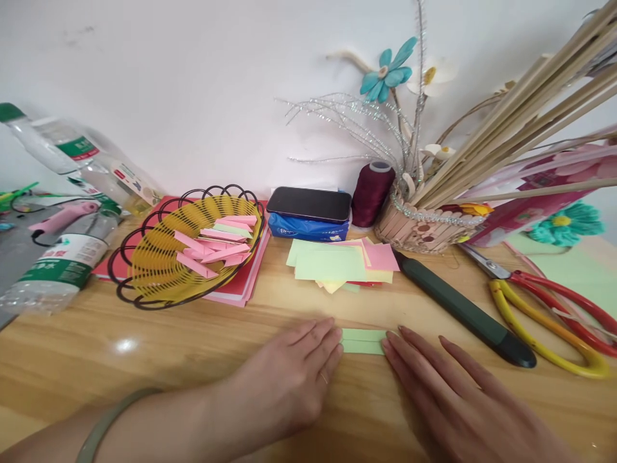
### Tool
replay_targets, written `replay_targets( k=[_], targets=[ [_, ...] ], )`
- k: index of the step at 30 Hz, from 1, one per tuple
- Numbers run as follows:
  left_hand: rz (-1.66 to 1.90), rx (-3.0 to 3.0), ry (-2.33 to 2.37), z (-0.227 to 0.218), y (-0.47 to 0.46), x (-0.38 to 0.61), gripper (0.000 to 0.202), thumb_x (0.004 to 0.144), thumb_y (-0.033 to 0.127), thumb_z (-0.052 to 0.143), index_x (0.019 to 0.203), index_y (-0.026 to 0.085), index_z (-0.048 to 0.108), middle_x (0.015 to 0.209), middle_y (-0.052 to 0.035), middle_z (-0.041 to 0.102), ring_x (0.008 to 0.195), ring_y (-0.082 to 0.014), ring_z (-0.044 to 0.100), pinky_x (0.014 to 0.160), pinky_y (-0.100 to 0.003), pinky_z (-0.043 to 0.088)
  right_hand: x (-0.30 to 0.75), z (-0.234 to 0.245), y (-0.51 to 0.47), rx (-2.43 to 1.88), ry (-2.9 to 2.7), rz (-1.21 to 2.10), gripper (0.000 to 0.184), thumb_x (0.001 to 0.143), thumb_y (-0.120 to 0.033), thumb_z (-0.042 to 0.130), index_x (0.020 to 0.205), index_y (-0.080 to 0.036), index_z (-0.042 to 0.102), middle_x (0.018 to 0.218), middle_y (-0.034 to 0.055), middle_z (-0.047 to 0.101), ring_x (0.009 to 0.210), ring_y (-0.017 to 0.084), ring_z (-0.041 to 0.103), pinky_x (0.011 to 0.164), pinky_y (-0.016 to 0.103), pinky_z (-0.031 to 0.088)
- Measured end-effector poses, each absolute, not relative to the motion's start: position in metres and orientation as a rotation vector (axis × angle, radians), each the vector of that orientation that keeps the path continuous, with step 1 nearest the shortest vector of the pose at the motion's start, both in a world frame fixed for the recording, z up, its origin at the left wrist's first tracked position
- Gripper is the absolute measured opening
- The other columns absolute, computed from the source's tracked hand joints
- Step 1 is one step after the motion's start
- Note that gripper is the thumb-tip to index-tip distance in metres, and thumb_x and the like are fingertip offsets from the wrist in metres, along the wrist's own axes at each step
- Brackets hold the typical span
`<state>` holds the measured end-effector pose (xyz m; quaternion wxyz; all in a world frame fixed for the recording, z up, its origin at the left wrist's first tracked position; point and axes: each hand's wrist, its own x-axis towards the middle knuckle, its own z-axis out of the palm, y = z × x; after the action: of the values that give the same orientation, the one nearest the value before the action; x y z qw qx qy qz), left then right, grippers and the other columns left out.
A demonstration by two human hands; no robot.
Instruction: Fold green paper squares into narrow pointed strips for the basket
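Observation:
A small folded green paper strip [362, 341] lies flat on the wooden table [168, 347]. My left hand [289, 379] rests flat with fingers stretched, its fingertips on the strip's left end. My right hand [453, 392] lies flat too, fingertips pressing the strip's right end. Behind the strip sits a loose pile of green, yellow and pink paper sheets [342, 262]. A yellow wire basket [187, 254] at the left holds several folded pink and green strips.
A dark green utility knife [465, 310] and red and yellow scissors [549, 308] lie at the right. A phone on a blue tissue pack [308, 215], a maroon thread spool [370, 193], a stick basket with flowers [424, 225] and plastic bottles [62, 257] stand behind.

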<state>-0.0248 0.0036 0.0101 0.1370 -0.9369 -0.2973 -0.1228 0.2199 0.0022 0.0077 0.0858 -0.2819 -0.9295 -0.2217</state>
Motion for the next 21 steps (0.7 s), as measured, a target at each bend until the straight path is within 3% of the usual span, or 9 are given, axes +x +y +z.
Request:
replay_targets(
  k=[3, 8, 12, 17, 21],
  targets=[
    [-0.323, -2.717, -0.838, 0.013, 0.005, -0.026, 0.028, 0.088, 0.011, 0.039, 0.107, 0.006, 0.059, 0.113, -0.0091, 0.061, 0.108, -0.0219, 0.053, 0.097, -0.033, 0.037, 0.221, 0.01, 0.003, -0.854, -2.768, -0.639, 0.052, 0.067, 0.0, 0.031, 0.113, -0.01, 0.053, 0.119, 0.0109, 0.057, 0.106, 0.025, 0.053, 0.08, 0.041, 0.048],
    [-0.356, -2.726, -0.753, 0.017, 0.009, -0.025, 0.026, 0.086, 0.011, 0.042, 0.103, 0.004, 0.06, 0.107, -0.0126, 0.063, 0.103, -0.022, 0.057, 0.092, -0.033, 0.042, 0.243, 0.021, 0.014, -0.782, -2.793, -0.481, 0.052, 0.072, -0.005, 0.034, 0.121, -0.014, 0.05, 0.119, 0.0061, 0.059, 0.099, 0.017, 0.059, 0.072, 0.026, 0.052],
    [-0.44, -2.727, -0.709, 0.016, 0.011, -0.023, 0.023, 0.083, 0.01, 0.046, 0.098, 0.002, 0.062, 0.103, -0.0149, 0.064, 0.101, -0.0249, 0.057, 0.093, -0.036, 0.043, 0.246, 0.034, 0.023, -0.925, -2.712, -0.311, 0.041, 0.086, -0.016, 0.033, 0.125, -0.019, 0.047, 0.118, 0.0063, 0.058, 0.102, 0.02, 0.057, 0.078, 0.033, 0.051],
    [-0.551, -2.693, -0.718, 0.009, 0.014, -0.019, 0.015, 0.081, 0.011, 0.052, 0.088, 0.005, 0.064, 0.098, -0.0135, 0.065, 0.098, -0.0251, 0.058, 0.093, -0.039, 0.044, 0.216, 0.04, 0.028, -0.844, -2.714, -0.042, 0.035, 0.093, -0.019, 0.027, 0.101, -0.018, 0.06, 0.095, 0.0073, 0.064, 0.089, 0.019, 0.06, 0.073, 0.033, 0.053],
    [-0.612, -2.686, -0.79, 0.007, 0.017, -0.016, 0.01, 0.082, 0.011, 0.053, 0.08, 0.009, 0.063, 0.088, -0.0089, 0.066, 0.093, -0.0217, 0.059, 0.088, -0.036, 0.047, 0.202, 0.036, 0.029, -0.763, -2.715, -0.138, 0.041, 0.092, -0.012, 0.022, 0.089, -0.012, 0.063, 0.08, 0.009, 0.064, 0.076, 0.019, 0.061, 0.062, 0.032, 0.054]
  ],
)
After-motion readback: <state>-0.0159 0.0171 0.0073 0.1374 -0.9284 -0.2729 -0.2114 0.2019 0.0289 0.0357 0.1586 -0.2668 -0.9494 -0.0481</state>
